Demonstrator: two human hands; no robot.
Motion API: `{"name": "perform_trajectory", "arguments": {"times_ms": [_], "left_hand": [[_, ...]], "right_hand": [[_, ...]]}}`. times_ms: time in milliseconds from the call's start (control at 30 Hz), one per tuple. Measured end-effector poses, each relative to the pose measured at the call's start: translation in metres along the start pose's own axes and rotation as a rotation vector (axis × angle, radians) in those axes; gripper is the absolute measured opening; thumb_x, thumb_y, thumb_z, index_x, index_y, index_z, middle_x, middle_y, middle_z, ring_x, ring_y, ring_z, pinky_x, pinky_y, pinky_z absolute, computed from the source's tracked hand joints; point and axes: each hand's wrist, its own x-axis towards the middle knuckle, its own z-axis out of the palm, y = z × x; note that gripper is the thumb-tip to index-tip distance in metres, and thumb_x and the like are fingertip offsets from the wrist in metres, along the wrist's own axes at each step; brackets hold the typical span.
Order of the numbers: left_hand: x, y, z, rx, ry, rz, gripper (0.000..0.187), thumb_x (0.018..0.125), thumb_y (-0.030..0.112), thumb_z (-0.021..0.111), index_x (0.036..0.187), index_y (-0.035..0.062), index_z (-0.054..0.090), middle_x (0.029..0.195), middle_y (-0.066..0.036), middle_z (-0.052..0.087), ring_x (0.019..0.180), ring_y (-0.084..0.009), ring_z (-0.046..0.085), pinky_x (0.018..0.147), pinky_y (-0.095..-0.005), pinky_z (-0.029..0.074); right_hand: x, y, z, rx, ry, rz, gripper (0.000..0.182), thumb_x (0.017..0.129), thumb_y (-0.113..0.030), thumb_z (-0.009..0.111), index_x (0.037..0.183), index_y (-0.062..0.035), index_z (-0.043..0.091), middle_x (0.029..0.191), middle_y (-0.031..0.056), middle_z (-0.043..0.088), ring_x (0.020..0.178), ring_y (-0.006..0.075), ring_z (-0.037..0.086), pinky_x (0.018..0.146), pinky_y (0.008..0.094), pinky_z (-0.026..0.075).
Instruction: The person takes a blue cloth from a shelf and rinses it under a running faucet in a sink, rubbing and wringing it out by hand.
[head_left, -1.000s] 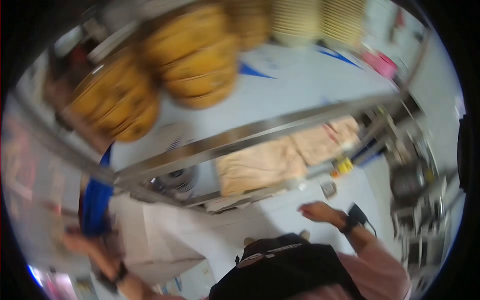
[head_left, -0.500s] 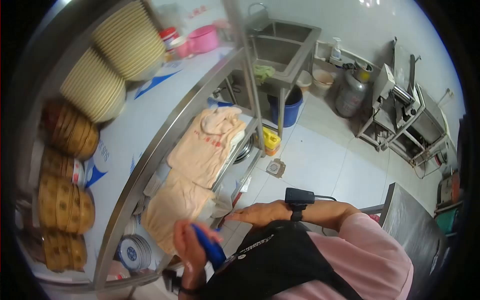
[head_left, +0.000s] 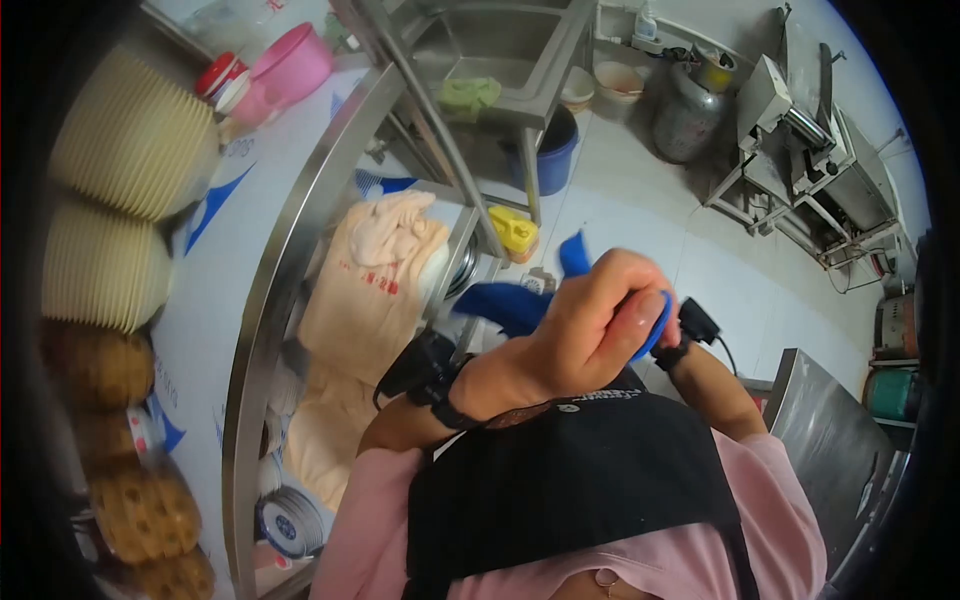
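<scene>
A blue cloth (head_left: 508, 306) is bunched in my left hand (head_left: 585, 335), whose fingers are curled tightly round it in front of my chest. One end hangs out to the left and another sticks up above the knuckles. Just behind, on the right, is my right hand (head_left: 673, 322), close against the left one. Its fingers are mostly hidden, so its grip cannot be made out. Both wrists wear black straps with small devices. Below the hands is a black apron (head_left: 570, 480) over a pink top.
Stacked bowls (head_left: 135, 140) stand on the metal shelf (head_left: 290, 230) at left, with peach cloths (head_left: 365, 290) lower down. Beyond are a sink (head_left: 480, 50), blue bucket (head_left: 556, 160), yellow jug (head_left: 513, 232) and gas cylinder (head_left: 688, 115). A metal table (head_left: 825, 440) is at right.
My left hand has risen and moved right with the blue cloth. My right hand, earlier stretched out flat toward the left, has drawn back right behind the left hand. The view has shifted.
</scene>
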Motion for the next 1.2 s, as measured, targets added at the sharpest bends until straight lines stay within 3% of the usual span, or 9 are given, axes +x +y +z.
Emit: {"name": "perform_trajectory", "arguments": {"times_ms": [133, 200, 333, 400, 567, 800, 900, 1067, 1200], "left_hand": [[0.066, -0.05, -0.029, 0.398, 0.076, 0.301, 0.01, 0.083, 0.006, 0.039, 0.088, -0.0024, 0.04, 0.076, -0.011, 0.052, 0.063, -0.0137, 0.048, 0.059, -0.0234, 0.04], [0.109, -0.072, -0.047, 0.54, 0.138, 0.433, 0.009, 0.083, 0.006, 0.04, 0.086, -0.002, 0.041, 0.077, -0.011, 0.051, 0.063, -0.0142, 0.046, 0.058, -0.023, 0.039], [0.187, -0.115, -0.062, 0.414, 0.283, 0.263, 0.009, 0.084, 0.01, 0.042, 0.085, 0.0008, 0.044, 0.076, -0.001, 0.044, 0.063, -0.0059, 0.037, 0.056, -0.0172, 0.034], [0.228, -0.143, -0.076, 0.449, 0.399, 0.351, 0.012, 0.085, 0.013, 0.042, 0.086, 0.0014, 0.045, 0.075, 0.001, 0.043, 0.064, -0.0055, 0.036, 0.057, -0.0168, 0.033], [0.312, -0.2, -0.215, 0.586, 1.023, 0.161, 0.015, 0.083, 0.015, 0.04, 0.081, 0.0014, 0.045, 0.07, 0.0, 0.042, 0.062, -0.0078, 0.038, 0.056, -0.021, 0.034], [0.278, -0.27, -0.364, 0.543, 1.414, -0.077, 0.015, 0.079, 0.013, 0.038, 0.072, 0.0009, 0.043, 0.069, -0.002, 0.043, 0.062, -0.0109, 0.04, 0.053, -0.026, 0.036], [0.233, -0.299, -0.424, 0.738, 1.399, -0.365, 0.015, 0.077, 0.012, 0.038, 0.077, -0.0003, 0.047, 0.072, -0.005, 0.046, 0.064, -0.0135, 0.044, 0.056, -0.0269, 0.038], [0.208, -0.342, -0.503, 0.683, 1.761, -0.343, 0.012, 0.073, 0.011, 0.046, 0.075, -0.0001, 0.051, 0.073, -0.005, 0.051, 0.066, -0.0157, 0.048, 0.057, -0.0292, 0.038], [0.188, -0.365, -0.584, 0.949, 1.704, -0.333, 0.017, 0.073, 0.013, 0.047, 0.086, 0.0022, 0.052, 0.079, -0.007, 0.052, 0.069, -0.0161, 0.05, 0.058, -0.0271, 0.04]], "right_hand": [[0.008, -0.005, -0.114, 0.574, 0.57, -0.103, 0.042, 0.083, -0.035, 0.039, 0.117, -0.0097, 0.037, 0.113, 0.0085, 0.045, 0.104, 0.0194, 0.043, 0.09, 0.0336, 0.032], [0.012, -0.031, -0.13, 0.413, 0.556, -0.402, 0.043, 0.085, -0.033, 0.038, 0.12, -0.0094, 0.033, 0.118, 0.0091, 0.042, 0.107, 0.0191, 0.041, 0.091, 0.0324, 0.031], [0.047, 0.019, -0.19, -0.837, 0.592, -0.008, 0.08, 0.06, -0.019, 0.07, 0.124, -0.0069, 0.023, 0.115, 0.0174, 0.042, 0.108, 0.0274, 0.041, 0.089, 0.0345, 0.033], [0.075, 0.001, -0.213, -0.718, 0.709, 0.203, 0.067, 0.061, -0.013, 0.066, 0.118, -0.0044, 0.031, 0.104, 0.0185, 0.05, 0.098, 0.0305, 0.049, 0.08, 0.0351, 0.039], [0.105, -0.029, -0.348, -0.452, 0.516, 0.227, 0.024, 0.067, -0.014, 0.06, 0.086, -0.0009, 0.055, 0.073, 0.0001, 0.054, 0.066, 0.0075, 0.048, 0.062, 0.0217, 0.041], [0.242, -0.182, -0.411, 0.121, 0.207, 0.137, 0.031, 0.076, -0.019, 0.054, 0.098, 0.0024, 0.051, 0.082, 0.0052, 0.058, 0.068, 0.0096, 0.054, 0.062, 0.0218, 0.045], [0.329, -0.199, -0.403, 0.224, 0.147, 0.155, 0.03, 0.078, -0.024, 0.054, 0.095, 0.001, 0.052, 0.083, 0.0074, 0.058, 0.068, 0.0126, 0.056, 0.061, 0.0238, 0.046], [0.477, -0.176, -0.391, 0.181, -0.089, 0.334, 0.03, 0.073, -0.019, 0.057, 0.095, -0.0005, 0.05, 0.083, 0.0088, 0.057, 0.074, 0.0173, 0.056, 0.066, 0.0319, 0.047], [0.557, -0.165, -0.367, 0.183, -0.226, 0.405, 0.036, 0.071, -0.011, 0.057, 0.104, -0.0023, 0.046, 0.093, 0.0096, 0.053, 0.081, 0.0187, 0.054, 0.071, 0.0324, 0.046]]}}
